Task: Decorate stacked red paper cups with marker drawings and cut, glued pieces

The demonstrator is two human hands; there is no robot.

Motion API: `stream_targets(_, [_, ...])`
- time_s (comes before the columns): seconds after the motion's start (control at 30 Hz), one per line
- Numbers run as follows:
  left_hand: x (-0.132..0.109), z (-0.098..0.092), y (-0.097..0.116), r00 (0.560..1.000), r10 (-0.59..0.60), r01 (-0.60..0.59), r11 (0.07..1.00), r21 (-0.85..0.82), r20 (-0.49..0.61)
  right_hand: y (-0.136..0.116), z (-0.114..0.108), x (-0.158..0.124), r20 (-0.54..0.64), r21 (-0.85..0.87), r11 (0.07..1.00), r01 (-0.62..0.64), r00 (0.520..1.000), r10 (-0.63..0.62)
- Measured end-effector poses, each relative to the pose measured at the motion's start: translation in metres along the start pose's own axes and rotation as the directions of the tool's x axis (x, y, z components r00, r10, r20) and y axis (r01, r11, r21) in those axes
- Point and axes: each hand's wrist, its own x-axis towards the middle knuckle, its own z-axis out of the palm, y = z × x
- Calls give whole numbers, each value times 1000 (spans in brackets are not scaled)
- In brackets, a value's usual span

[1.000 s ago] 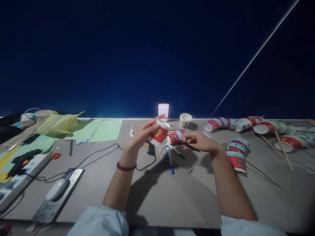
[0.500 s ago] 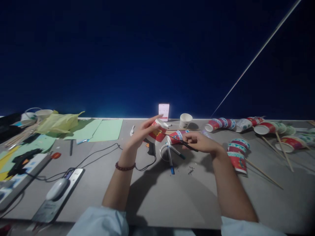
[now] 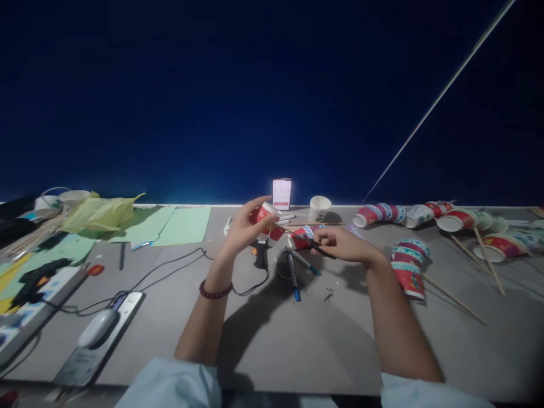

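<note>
Head: cup (image 3: 264,216) near glue gun (image 3: 260,253), pens (image 3: 294,276)

Craft clutter covers a grey counter (image 3: 306,345) beneath a deep-blue wall (image 3: 255,96). A phone (image 3: 281,194) stands upright at the far edge, with a plain white paper cup (image 3: 319,207) just beside it. Red patterned cups (image 3: 380,214) lie on their sides along the back right, among thin wooden sticks (image 3: 488,260); a nested stack (image 3: 408,267) sits nearer. At left are pale green paper sheets (image 3: 182,225), a crumpled yellow-green sheet (image 3: 100,212) and a black cable (image 3: 170,265) running to a white power strip (image 3: 127,303). Blue-capped markers (image 3: 293,275) lie mid-counter.
</note>
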Motion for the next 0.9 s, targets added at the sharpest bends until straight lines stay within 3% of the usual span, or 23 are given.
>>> stream_targets(0.1, [2, -1, 0, 1000, -21, 21, 1000, -14, -10, 6, -4, -1, 31, 0, 1000, 6, 1000, -6])
stream_targets(0.2, [5, -4, 0, 993, -49, 45, 998, -35, -103, 10, -8, -2, 41, 29, 1000, 6, 999, -7])
stream_targets(0.3, [7, -5, -3, 985, -94, 84, 993, -79, -146, 10, -8, 4, -93, 177, 983, 41, 995, -25])
stream_targets(0.4, [7, -2, -7, 989, -132, 121, 984, -130, -74, 7, 0, 17, -345, 386, 910, 149, 939, -8])
stream_targets(0.47, [6, 3, -9, 991, -134, 131, 979, -158, -10, 5, 7, 27, -448, 455, 867, 202, 893, 27])
stream_targets(0.53, [5, 8, -9, 994, -104, 110, 979, -169, 42, 4, 14, 32, -473, 501, 838, 217, 879, 55])
stream_targets(0.7, [1, 20, 0, 989, -29, 46, 992, -115, 143, -2, 29, 35, -432, 567, 797, 209, 899, 71])
stream_targets(0.8, [-1, 23, 3, 985, 35, -34, 999, -6, 168, -4, 35, 36, -513, 542, 802, 253, 855, 78])
stream_targets(0.9, [-1, 24, 4, 988, 102, -118, 985, 130, 118, -5, 38, 38, -575, 482, 827, 289, 817, 50])
